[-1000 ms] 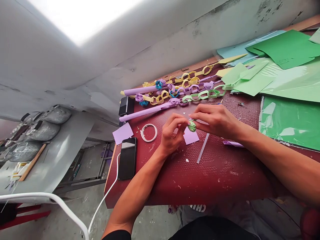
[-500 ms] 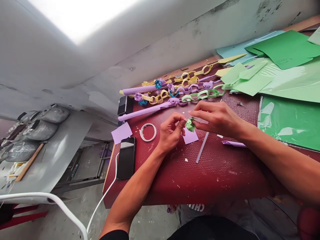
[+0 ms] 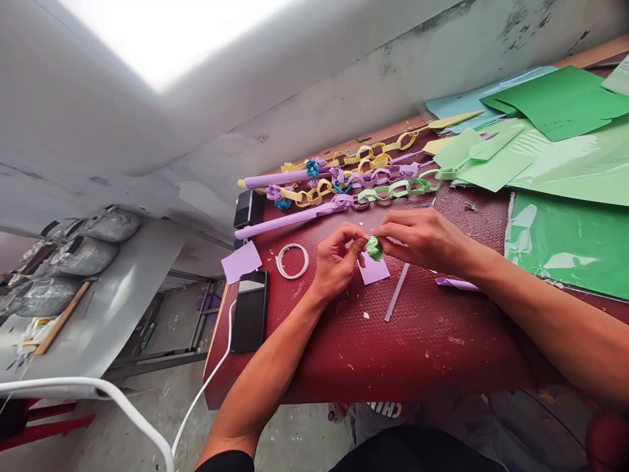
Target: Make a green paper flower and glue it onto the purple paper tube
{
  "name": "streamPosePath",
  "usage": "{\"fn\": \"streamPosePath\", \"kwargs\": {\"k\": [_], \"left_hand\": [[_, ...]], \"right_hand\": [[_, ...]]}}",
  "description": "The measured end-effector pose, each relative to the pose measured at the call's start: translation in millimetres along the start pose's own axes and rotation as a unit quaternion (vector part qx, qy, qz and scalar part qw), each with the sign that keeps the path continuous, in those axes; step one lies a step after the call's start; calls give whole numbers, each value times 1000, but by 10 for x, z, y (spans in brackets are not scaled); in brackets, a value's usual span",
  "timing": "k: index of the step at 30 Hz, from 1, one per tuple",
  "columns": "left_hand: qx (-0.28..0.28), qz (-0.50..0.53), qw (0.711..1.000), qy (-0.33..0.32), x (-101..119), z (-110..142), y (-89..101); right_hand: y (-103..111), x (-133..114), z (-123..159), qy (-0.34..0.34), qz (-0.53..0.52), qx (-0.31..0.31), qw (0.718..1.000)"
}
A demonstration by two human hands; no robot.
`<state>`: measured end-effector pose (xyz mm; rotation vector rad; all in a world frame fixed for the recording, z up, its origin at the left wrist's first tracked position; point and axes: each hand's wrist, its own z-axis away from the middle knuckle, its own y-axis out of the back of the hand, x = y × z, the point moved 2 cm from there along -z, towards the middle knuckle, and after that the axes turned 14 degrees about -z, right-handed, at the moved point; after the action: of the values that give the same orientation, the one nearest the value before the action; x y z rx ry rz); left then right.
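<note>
Pinches the green paper flower between thumb and forefinger of the left hand, over the red table by the lilac square, with right hand fingers bent against its other side; cannot tell whether clamped or merely touching, with the thumb hidden. Could crush or tear the petals by pressing too hard, or lose the flower by loosening the left pinch. Has room toward the near table edge, past the thin strip, but meets paper chains behind and the tape roll and phone leftward.
</note>
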<state>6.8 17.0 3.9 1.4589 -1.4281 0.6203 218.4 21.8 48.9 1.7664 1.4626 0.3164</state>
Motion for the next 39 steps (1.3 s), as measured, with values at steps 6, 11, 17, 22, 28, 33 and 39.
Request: {"fn": "streamPosePath", "kwargs": {"k": [6, 11, 17, 22, 28, 33, 39], "left_hand": [[8, -16, 1000, -2, 60, -28, 32], [-1, -3, 1000, 15, 89, -21, 34], [-34, 22, 998, 49, 63, 6, 4], [-19, 39, 997, 63, 81, 9, -25], [-15, 48, 995, 87, 83, 27, -60], [-14, 59, 996, 72, 78, 28, -46], [14, -2, 1000, -11, 116, -15, 16]], "right_hand": [[-6, 14, 7, 2, -67, 10, 998], [-6, 17, 25, 30, -78, 34, 996], [22, -15, 24, 57, -37, 35, 997], [52, -41, 6, 77, -16, 34, 996], [72, -34, 15, 84, -13, 1, 996], [90, -46, 17, 72, -16, 10, 997], [49, 2, 34, 46, -46, 38, 997]]}}
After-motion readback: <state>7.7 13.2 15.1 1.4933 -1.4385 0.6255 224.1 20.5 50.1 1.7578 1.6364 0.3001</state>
